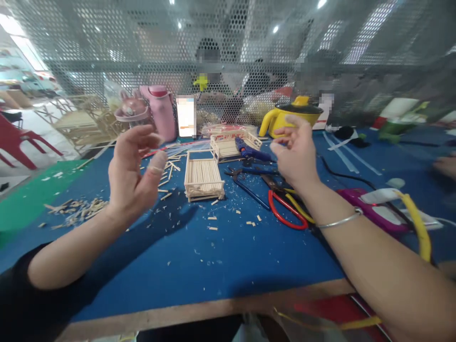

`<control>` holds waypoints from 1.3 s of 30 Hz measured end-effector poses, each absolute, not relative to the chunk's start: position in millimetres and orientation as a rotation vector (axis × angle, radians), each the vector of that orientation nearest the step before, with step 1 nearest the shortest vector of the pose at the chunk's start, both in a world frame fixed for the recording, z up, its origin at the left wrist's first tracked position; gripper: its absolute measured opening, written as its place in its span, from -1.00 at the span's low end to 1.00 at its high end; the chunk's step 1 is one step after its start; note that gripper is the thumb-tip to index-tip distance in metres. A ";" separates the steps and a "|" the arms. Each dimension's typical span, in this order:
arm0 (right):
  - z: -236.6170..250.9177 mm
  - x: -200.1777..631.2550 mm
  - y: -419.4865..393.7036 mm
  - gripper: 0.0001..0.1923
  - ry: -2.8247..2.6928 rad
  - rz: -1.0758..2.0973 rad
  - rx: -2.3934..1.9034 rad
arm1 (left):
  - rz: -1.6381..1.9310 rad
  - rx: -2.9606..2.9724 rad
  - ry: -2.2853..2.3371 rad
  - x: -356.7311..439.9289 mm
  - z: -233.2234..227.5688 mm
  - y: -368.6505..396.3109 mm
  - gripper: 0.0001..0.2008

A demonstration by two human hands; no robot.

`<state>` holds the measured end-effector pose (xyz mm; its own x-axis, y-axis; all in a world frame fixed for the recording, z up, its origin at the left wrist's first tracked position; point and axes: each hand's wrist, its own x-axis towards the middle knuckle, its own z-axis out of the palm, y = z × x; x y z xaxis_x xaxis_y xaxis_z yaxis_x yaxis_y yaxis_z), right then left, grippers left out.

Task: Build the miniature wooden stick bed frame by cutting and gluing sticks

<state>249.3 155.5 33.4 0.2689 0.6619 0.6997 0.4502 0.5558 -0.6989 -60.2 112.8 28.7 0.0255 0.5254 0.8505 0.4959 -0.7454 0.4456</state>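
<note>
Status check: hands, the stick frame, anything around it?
Left hand and right hand raised, open, empty. Wooden stick frame on the blue table between them, untouched. Red-handled pliers and stick offcuts nearby.

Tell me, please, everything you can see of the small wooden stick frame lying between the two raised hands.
The wooden stick frame looks like a small tray or bed of pale thin sticks: a slatted floor, low railed sides, and an open rectangular end frame at its far side. It lies flat on the blue table cover, among loose stick offcuts. Neither hand touches it.
</note>
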 end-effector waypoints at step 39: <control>-28.4 203.2 -25.1 -0.20 -1.165 0.683 -0.987 | 1.125 2.168 1.546 -104.7 -10.1 128.6 -0.71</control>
<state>203.2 -25.1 -28.4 0.2821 0.8589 0.4275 0.0471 0.4326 -0.9003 -104.7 128.6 -10.1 0.1385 0.8864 0.4417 0.6933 -0.4053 0.5959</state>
